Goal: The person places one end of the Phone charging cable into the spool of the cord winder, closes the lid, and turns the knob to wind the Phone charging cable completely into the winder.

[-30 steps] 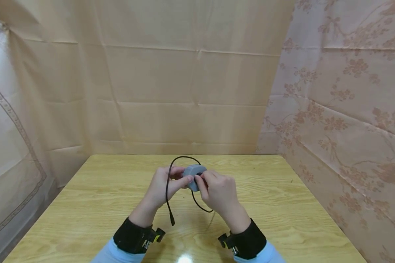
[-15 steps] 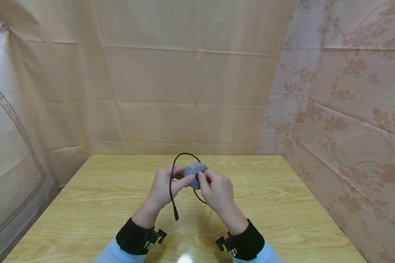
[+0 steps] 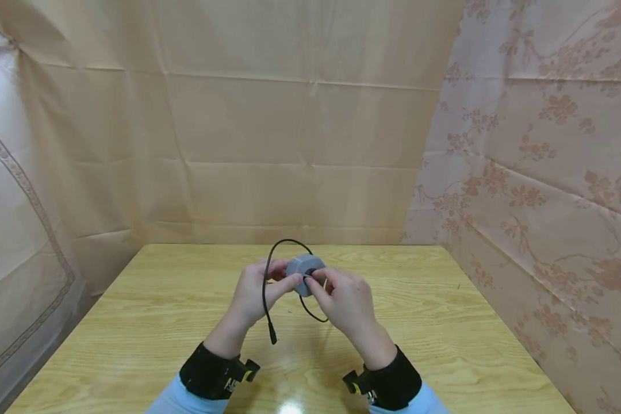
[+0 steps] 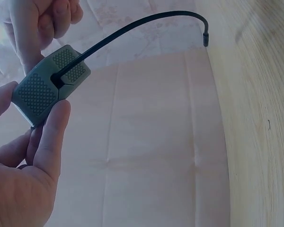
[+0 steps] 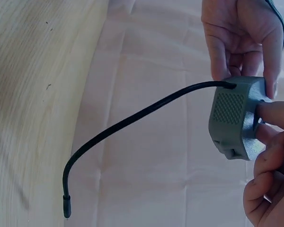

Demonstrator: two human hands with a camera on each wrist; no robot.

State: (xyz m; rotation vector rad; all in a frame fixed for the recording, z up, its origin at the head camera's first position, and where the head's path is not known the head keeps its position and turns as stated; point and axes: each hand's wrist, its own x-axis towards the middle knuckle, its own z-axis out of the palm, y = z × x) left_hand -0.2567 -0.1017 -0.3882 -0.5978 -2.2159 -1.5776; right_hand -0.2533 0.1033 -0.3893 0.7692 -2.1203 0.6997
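Note:
A grey, many-sided cable winder (image 3: 297, 265) with textured faces is held up above the table between both hands. My left hand (image 3: 253, 290) grips its left side between thumb and fingers. With thumb and forefinger, my right hand (image 3: 347, 299) pinches at the dark centre (image 3: 310, 272) of its near face; the fingertips partly hide that part. A black cable (image 4: 146, 20) leaves a slot in the textured side and curves to a plug end (image 4: 206, 40). Another length of the cable arches over the left hand and hangs down, ending in a plug (image 3: 272, 334).
Underneath is a light wood-grain table (image 3: 160, 345). A plain beige cloth (image 3: 248, 126) hangs behind its far edge, and a flowered cloth (image 3: 538, 172) hangs on the right. Black bands with small cameras (image 3: 209, 371) circle both wrists.
Both hands and the winder shift slightly right, then back left. The right thumb and forefinger change position at the dark centre. The hanging plug end rises a little, and the lower cable loop looks smaller.

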